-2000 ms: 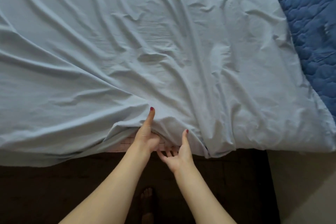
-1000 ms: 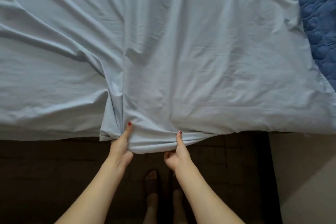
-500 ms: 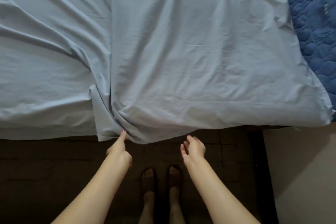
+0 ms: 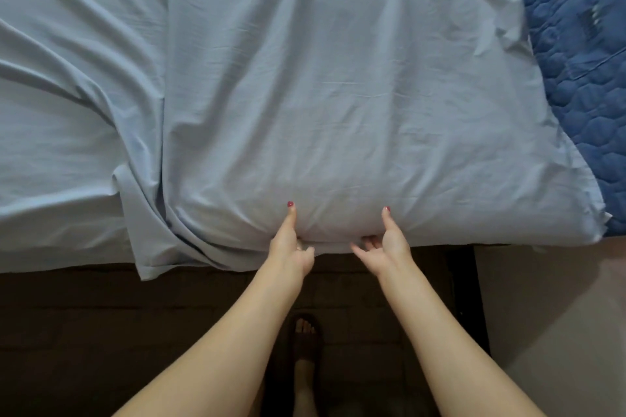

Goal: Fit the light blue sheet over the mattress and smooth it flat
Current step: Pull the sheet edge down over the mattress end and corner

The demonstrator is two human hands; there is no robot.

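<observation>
The light blue sheet (image 4: 305, 95) lies spread over the bed, wrinkled, with a bunched fold hanging over the near edge at the left. Its right side stops short, leaving the dark blue quilted mattress cover (image 4: 582, 61) bare. My left hand (image 4: 289, 247) pinches the sheet's near hem, thumb on top and fingers curled under. My right hand (image 4: 384, 247) grips the same hem a little to the right, thumb up on the cloth, fingers tucked beneath the edge.
A dark floor (image 4: 101, 332) runs along the bed's near side. My sandalled foot (image 4: 306, 342) stands between my arms. A pale floor area (image 4: 548, 315) begins at the right, past a dark vertical bed frame edge (image 4: 471, 281).
Both hands had let go of the hem and dropped back; now they have moved right along the edge and taken hold of the hem again.
</observation>
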